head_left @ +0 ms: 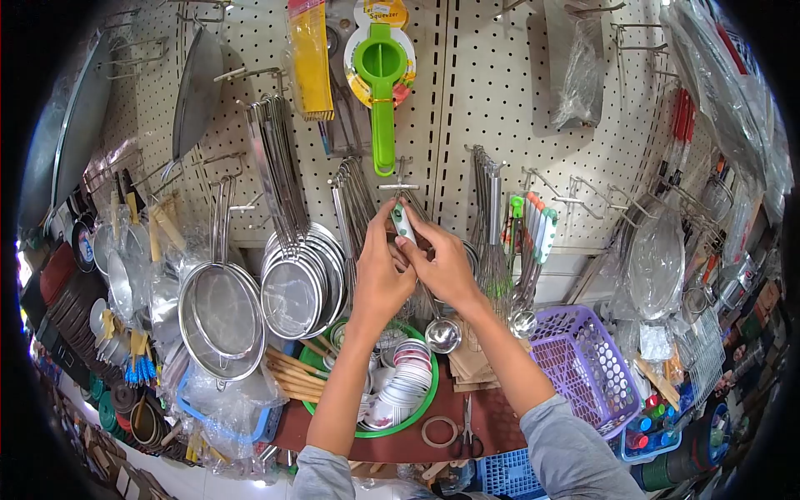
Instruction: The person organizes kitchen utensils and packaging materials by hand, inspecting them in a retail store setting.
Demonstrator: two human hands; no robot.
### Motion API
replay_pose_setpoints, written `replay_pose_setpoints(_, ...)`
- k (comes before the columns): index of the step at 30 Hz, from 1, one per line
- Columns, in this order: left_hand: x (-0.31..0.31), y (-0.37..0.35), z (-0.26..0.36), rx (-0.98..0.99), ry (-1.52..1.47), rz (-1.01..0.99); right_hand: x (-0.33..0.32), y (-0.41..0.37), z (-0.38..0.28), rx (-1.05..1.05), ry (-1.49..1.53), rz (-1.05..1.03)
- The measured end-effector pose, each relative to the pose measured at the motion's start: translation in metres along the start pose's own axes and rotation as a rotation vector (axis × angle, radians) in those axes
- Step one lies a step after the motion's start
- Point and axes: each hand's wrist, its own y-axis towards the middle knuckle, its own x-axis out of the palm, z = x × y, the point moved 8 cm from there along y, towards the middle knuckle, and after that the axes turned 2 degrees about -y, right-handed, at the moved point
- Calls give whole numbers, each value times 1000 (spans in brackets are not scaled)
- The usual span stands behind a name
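Both of my hands are raised together at a hook (400, 185) on the pegboard. Between my fingertips is the white and green handle (402, 222) of a ladle, its shiny round bowl (442, 336) hanging below my wrists. My left hand (382, 273) is closed at the left side of the handle. From the other side my right hand (446, 263) pinches it with thumb and fingers. Wire whisks (354, 196) hang just left of my hands, and more whisks (486, 200) to the right. A green lemon squeezer (381, 92) hangs above.
Mesh strainers (221, 312) hang at left. Below, a green basin (432, 392) holds stacked bowls, beside a purple basket (583, 367). Scissors (468, 433) and a roll of tape (439, 432) lie on the red-brown surface (500, 417). Patterned-handle utensils (546, 233) hang to the right.
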Motion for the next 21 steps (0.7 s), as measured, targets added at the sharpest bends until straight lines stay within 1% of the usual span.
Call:
replay_pose_setpoints(5, 1, 0, 1, -15, -29, 2, -1, -2, -5, 35, -44, -11)
replay_pose_setpoints(8, 0, 1, 0, -25, -30, -18, -1, -2, -6, 22, -42, 8)
replay_pose_setpoints(11, 0, 1, -5, 1, -48, -21, -1, -2, -8, 50, -19, 3)
replay_pose_setpoints(14, -2, 2, -1, -21, -8, -40, 0, -3, -9, 71, -32, 25)
replay_pose_setpoints(17, -3, 3, -3, -45, -37, -84, 1, -2, -5, 110, -60, 6)
replay_pose_setpoints(20, 1, 5, -11, 48, -35, -124, 6, -1, 6, 94, -80, 10)
replay_pose_setpoints(21, 1, 5, -11, 50, -30, -124, 6, -2, 7, 104, -74, 12)
